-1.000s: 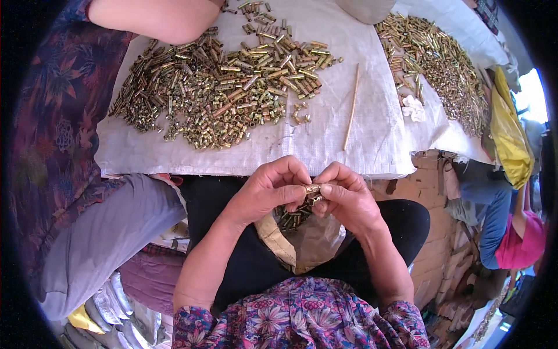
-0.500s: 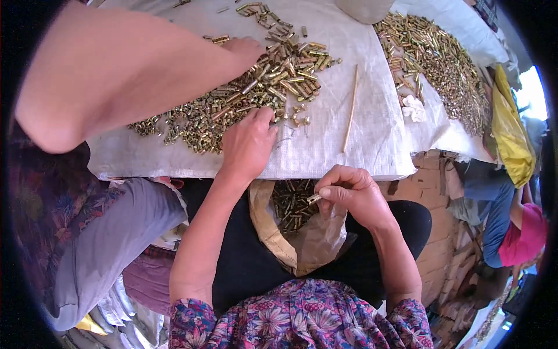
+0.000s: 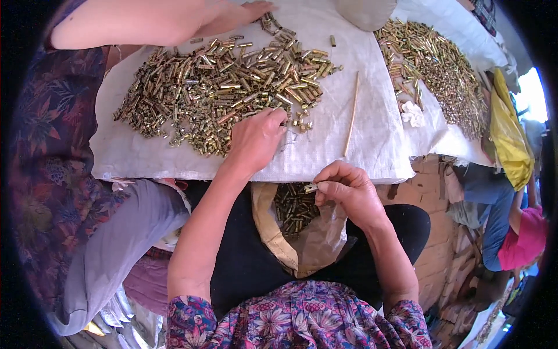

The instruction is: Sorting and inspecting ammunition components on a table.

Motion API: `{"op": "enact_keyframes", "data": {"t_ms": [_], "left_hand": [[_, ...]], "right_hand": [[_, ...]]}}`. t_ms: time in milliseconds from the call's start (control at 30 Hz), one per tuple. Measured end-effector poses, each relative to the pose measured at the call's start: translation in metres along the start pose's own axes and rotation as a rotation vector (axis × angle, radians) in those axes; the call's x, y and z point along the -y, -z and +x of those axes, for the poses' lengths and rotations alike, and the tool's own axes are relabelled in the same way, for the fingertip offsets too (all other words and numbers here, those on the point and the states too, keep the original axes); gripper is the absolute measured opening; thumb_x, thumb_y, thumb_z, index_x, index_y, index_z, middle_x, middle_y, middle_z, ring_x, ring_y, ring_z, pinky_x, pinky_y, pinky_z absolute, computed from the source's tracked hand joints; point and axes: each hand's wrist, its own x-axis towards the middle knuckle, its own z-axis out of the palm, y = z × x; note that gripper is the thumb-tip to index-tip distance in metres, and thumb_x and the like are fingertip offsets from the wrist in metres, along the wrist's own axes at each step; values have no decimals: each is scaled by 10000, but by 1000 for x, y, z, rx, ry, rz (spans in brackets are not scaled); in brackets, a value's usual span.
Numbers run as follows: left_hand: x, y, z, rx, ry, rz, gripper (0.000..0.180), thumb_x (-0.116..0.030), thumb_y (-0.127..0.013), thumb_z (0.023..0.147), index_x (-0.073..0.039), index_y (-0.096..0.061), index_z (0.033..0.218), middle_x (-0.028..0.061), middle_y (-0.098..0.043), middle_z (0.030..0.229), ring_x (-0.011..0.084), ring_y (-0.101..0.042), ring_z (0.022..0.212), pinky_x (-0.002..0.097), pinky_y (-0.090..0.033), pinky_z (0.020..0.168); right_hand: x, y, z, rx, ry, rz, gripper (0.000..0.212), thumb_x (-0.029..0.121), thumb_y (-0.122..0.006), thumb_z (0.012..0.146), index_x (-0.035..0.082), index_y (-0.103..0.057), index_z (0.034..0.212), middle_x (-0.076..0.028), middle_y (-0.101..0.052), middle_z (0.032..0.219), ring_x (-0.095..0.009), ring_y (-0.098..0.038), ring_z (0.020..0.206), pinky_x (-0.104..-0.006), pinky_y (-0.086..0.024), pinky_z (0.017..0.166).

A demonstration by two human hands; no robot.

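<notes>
On the white-covered table lies a heap of small brass-coloured metal tubes, with shorter pieces along its near edge. My left hand rests at the heap's near right edge, fingers curled down; whatever they pinch is hidden. Over my lap, my right hand is closed, pinching a small metal tube between thumb and forefinger. Just below it, between my legs, sits an open tan bag with many darker-looking metal tubes inside.
A thin wooden stick lies right of the heap. Farther right are a second heap and a crumpled white scrap. A co-worker's arm reaches in from the upper left. A yellow sack hangs at right.
The co-worker's arm has drawn back to the far left edge, uncovering the heap. My left hand has shifted slightly right. My right hand, still holding the tube, has moved slightly left and up.
</notes>
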Motion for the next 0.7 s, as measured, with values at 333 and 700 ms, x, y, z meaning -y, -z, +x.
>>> {"op": "enact_keyframes", "data": {"t_ms": [333,700], "left_hand": [[-16,11,-18,-47,159,-392,82,-97,-592,861,-45,-566,920,79,-635,844,227,-636,745,359,-492,651],[-34,19,-51,122,332,-1397,87,-73,-541,927,-20,-573,988,36,-623,820,80,-596,708,238,-507,665]], "right_hand": [[0,-2,9,-165,102,170,69,13,-579,907,-5,-606,968,-68,-637,791,-162,-640,711,-273,-531,695],[-2,-18,31,-188,207,239,91,25,-567,931,-17,-603,1003,-82,-645,889,-169,-655,822,-290,-541,767]]}}
